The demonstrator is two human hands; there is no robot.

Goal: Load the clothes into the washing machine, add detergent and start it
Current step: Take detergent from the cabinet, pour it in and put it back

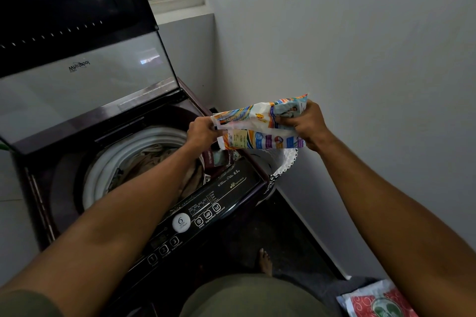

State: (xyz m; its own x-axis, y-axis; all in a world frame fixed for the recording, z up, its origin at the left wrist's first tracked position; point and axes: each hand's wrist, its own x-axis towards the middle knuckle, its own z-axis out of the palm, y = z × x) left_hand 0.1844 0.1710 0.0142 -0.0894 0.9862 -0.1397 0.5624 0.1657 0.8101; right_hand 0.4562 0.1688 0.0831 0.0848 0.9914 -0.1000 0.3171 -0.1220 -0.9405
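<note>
A top-loading washing machine [226, 185] stands with its glass lid [85, 80] raised. Beige and brown clothes [152, 159] lie in the white-rimmed drum [108, 165]. Above the machine's right corner I hold a colourful printed detergent packet [260, 126], lying roughly level. My left hand [203, 131] pinches its left end. My right hand [306, 123] grips its right end. Just below the packet, an open detergent compartment [219, 158] shows at the drum's right edge.
The control panel [190, 221] with round buttons runs along the machine's front. A black-and-white patterned basket [283, 165] sits between machine and wall. A red, white and green bag [373, 301] lies on the floor at lower right. My bare foot [264, 261] is on the dark floor.
</note>
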